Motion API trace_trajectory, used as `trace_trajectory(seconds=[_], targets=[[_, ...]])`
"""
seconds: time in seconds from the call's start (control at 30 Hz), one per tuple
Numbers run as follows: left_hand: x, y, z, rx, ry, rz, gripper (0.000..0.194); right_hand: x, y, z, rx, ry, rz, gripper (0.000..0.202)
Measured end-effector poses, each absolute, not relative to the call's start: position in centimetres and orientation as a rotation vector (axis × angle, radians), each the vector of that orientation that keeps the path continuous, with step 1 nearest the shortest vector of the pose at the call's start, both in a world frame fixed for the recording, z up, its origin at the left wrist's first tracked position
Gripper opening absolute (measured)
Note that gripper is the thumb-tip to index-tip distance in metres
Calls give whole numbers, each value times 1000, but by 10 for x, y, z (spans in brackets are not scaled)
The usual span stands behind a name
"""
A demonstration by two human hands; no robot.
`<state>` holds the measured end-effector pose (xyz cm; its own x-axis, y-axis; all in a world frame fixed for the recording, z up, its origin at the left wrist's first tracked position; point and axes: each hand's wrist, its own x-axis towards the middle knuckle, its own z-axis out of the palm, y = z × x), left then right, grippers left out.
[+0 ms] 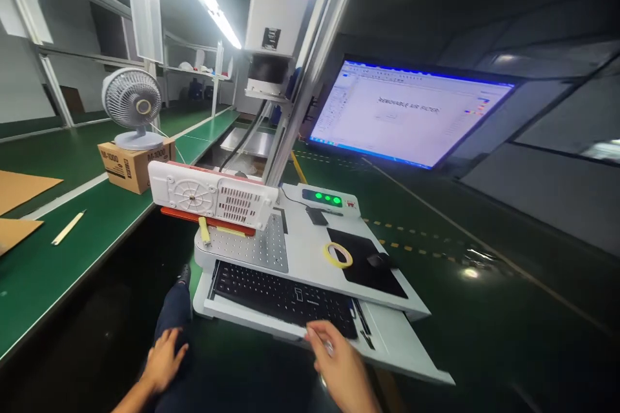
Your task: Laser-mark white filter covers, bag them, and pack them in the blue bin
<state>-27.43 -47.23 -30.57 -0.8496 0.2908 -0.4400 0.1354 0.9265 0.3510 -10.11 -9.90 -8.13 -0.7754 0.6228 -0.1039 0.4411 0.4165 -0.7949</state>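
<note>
My left hand (165,360) rests on my leg, fingers loosely apart, holding nothing. My right hand (341,368) is at the front edge of the pull-out tray (411,342), thumb and forefinger pinched together. A small shiny bit shows between its fingers; what it is, I cannot make out. Just beyond lies a black keyboard (285,293) on the tray. Above it, on the perforated metal plate (268,245) of the white machine, a white plastic housing (208,197) with round and slotted vents stands on edge over an orange-red strip (181,214).
A roll of yellow tape (338,255) and a black mouse (382,261) lie on the machine's top. The monitor (407,116) reads "REMOVABLE AIR FILTER". At left, a fan (133,103) stands on a carton (128,168) on the green bench (97,222), near a cutter-like yellow strip (68,228).
</note>
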Motion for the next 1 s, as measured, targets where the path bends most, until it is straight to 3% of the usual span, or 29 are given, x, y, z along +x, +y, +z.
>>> trace_trajectory(seconds=[0.17,0.67,0.87,1.0], targets=[[-261,-484,-323,406,2540,314,48,-131,-92,-119,-978,-2564,1028,26],[-260,-490,-339,404,2538,374,42,-188,-43,-123,-999,-2747,837,14],[-261,-494,-341,386,2520,580,33,-168,-31,-146,-928,-2663,909,40],[-283,-513,-330,430,2622,786,43,-158,-26,-166,-819,-2532,956,55]])
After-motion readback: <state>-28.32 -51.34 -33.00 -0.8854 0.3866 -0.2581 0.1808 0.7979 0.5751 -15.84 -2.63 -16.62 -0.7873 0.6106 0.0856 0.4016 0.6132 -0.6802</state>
